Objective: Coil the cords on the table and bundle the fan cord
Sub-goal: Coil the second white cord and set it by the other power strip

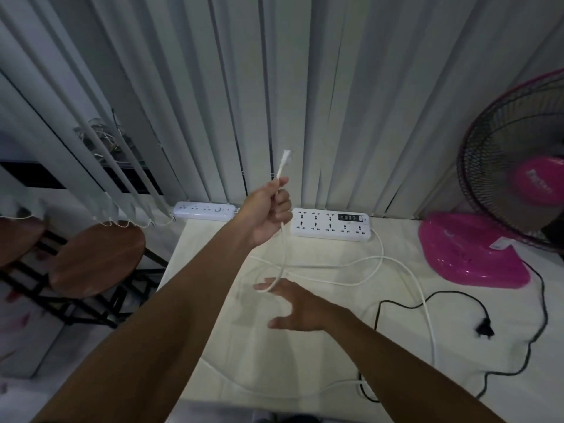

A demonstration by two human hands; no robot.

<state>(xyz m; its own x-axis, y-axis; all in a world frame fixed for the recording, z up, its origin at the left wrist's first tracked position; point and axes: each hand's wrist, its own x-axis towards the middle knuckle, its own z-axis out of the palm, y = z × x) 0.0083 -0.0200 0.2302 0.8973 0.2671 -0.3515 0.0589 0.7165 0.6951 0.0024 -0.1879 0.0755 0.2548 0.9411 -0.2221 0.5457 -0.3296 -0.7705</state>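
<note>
1. Nearest, by the front edge of the table [274, 358], the slack of the white cord [283, 251] sweeps in one wide, loose curve. The black fan cord [545, 303] wanders along the right side, and its plug [485, 328] lies free on the tabletop.
2. The right hand [296, 303] hovers low over the table with its palm down and fingers spread, gripping nothing. The hanging white cord bends across the tip of its forefinger (whether it touches or only passes close, I cannot tell).
3. Further out, the left hand [268, 212] is raised with its fingers curled round the white cord just below the white plug [286, 154]. The plug sticks up above the fist, and the cord drops from the fist toward the right hand.
4. At the back, a large power strip [331, 224] and a smaller one [204, 210] lie against the blinds. The pink fan [470, 254] stands at the right, and the white cord trails toward the large strip.
5. The step in hand looks like the start of coiling the white cord, with the plug end held and no loop yet formed.
6. The next move likely calls for the right hand to close on the hanging length and carry it up to the left fist as a first loop. It would then draw in slack without snagging the fan cord (the two lie close near the front edge). The fan cord looks untouched.
</note>
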